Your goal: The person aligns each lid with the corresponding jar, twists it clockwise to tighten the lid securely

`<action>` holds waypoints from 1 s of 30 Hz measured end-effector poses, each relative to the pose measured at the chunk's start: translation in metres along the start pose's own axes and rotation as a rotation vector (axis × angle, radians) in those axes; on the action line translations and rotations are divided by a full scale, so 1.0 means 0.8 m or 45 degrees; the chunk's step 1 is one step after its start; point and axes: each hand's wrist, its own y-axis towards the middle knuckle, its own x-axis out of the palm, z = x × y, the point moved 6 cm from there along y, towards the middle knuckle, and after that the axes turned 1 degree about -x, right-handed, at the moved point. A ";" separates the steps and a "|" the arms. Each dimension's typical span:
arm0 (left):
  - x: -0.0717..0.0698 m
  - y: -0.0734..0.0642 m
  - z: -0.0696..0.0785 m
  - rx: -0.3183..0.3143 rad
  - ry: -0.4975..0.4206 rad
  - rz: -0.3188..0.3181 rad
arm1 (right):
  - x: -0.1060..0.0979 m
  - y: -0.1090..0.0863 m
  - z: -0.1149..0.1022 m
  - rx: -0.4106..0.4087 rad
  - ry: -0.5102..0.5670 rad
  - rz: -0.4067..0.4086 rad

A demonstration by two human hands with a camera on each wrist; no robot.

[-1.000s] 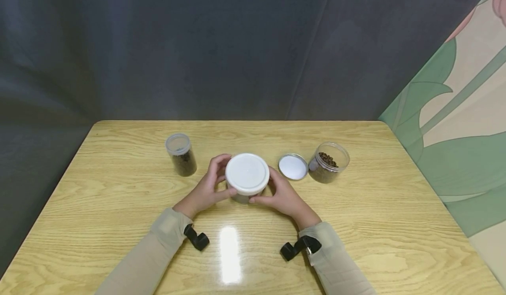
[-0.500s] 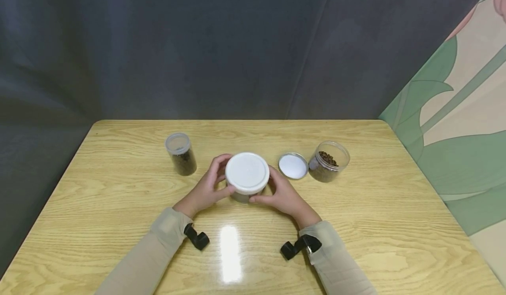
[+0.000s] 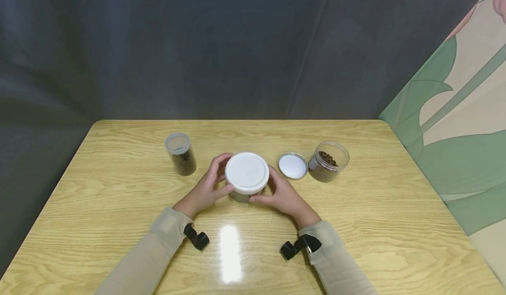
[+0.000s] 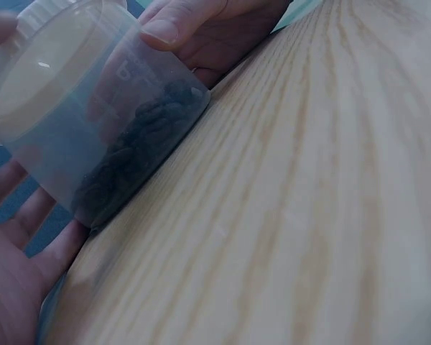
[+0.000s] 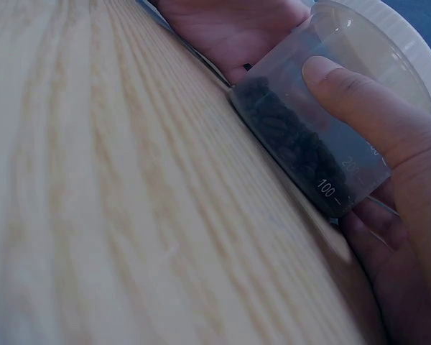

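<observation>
A clear plastic container (image 5: 291, 86) with a white lid (image 3: 247, 172) stands on the table between the two hands. Dark bean-like pieces (image 4: 133, 144) cover its bottom, and measuring marks show on its wall in the right wrist view. My left hand (image 3: 204, 194) holds it from the left, fingers curled round the far side and thumb at the lid's near edge. From the right, my right hand (image 3: 285, 196) grips the container's wall, its thumb lying across the front below the lid. The lid sits level over the container's mouth in the head view.
Back left stands a tall clear jar (image 3: 183, 161) with dark contents and a translucent cap. A round white metal-rimmed lid (image 3: 293, 166) lies right of the hands, beside an uncovered clear jar (image 3: 322, 172) part-filled with brown pieces. A dark curtain (image 3: 205, 53) hangs behind the table.
My left thumb has slid slightly to the left along the near edge of the lid. The right hand, the container and the other jars stay in place.
</observation>
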 end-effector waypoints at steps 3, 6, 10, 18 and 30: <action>0.000 0.000 -0.001 -0.013 -0.001 0.008 | 0.000 0.000 0.000 0.004 0.000 0.001; 0.001 0.000 -0.002 -0.013 0.009 0.015 | 0.000 -0.001 0.000 0.008 -0.013 0.007; 0.001 0.000 -0.004 -0.016 0.011 0.019 | 0.000 -0.001 0.000 0.002 -0.025 0.012; 0.000 0.001 -0.005 -0.040 -0.002 0.015 | 0.000 -0.001 0.000 0.002 -0.024 0.010; -0.001 0.002 -0.005 -0.030 -0.003 0.005 | 0.000 0.000 -0.003 -0.012 -0.022 0.011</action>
